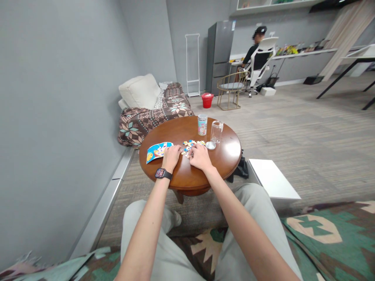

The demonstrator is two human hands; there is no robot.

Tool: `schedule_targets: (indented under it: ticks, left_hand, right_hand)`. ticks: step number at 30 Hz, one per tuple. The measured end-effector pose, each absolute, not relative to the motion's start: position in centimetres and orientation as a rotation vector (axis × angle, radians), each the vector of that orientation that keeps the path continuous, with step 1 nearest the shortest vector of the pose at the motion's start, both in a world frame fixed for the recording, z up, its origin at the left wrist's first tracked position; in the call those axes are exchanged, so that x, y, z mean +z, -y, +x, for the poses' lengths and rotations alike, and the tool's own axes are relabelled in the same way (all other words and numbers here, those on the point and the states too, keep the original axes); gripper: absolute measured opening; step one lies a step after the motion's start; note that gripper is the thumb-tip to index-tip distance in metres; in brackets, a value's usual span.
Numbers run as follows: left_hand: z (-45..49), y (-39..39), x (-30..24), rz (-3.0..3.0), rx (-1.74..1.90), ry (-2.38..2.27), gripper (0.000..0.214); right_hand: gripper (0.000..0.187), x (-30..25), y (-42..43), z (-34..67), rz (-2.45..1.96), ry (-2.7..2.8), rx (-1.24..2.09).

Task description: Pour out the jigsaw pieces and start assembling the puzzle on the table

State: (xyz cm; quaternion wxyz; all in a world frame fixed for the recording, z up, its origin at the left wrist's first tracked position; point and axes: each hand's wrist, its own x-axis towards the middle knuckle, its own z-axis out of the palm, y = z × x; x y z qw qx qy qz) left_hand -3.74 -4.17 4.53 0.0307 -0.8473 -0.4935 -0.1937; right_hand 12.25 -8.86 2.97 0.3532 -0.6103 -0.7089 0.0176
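Small jigsaw puzzle pieces [189, 144] lie in a loose pile on the round brown wooden table [187, 177]. My left hand [172, 156], with a black watch on its wrist, is at the pile's left edge, fingers bent and close together. Over the pile's near side, my right hand [200, 157] curls its fingers down among the pieces. Whatever the fingertips of either hand hold is too small to tell. A curved picture sheet [155, 152], blue with a cartoon figure, lies left of my left hand and is partly covered by it.
Behind the pieces stand a printed can [202, 125] and a clear jar [216, 132], with a round silver lid [210, 145] before them. A white box [272, 177] is right of the table. A patterned sofa [164, 103] lies beyond; a person [252, 54] sits farther back.
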Motion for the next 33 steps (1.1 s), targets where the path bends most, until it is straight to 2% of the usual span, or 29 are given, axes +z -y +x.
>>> schedule_targets:
  ticks: [6,13,21,29,33]
  left_hand:
    - [-3.7,4.3,4.7,-2.54,-0.571,1.577,0.022]
    - [-3.8,4.3,4.6,-2.596,-0.67,1.512,0.02]
    - [-3.8,4.7,4.2,-2.673,-0.714,1.402,0.016]
    - [-3.8,4.0,3.6,-2.725,-0.774,1.357,0.014]
    - [-3.7,3.6,3.4,-2.724,-0.753,1.331,0.02]
  right_hand:
    - [0.008,3.1,8.5,12.6,-1.511,1.789,0.107]
    - [0.015,2.0,7.6,13.2,-1.513,1.53,0.157]
    - [0.027,2.0,7.6,13.1,-1.563,1.563,0.111]
    - [0.02,2.0,8.0,12.8,-1.742,1.592,-0.021]
    - [0.019,1.6,7.9,12.8,-1.752,1.579,-0.028]
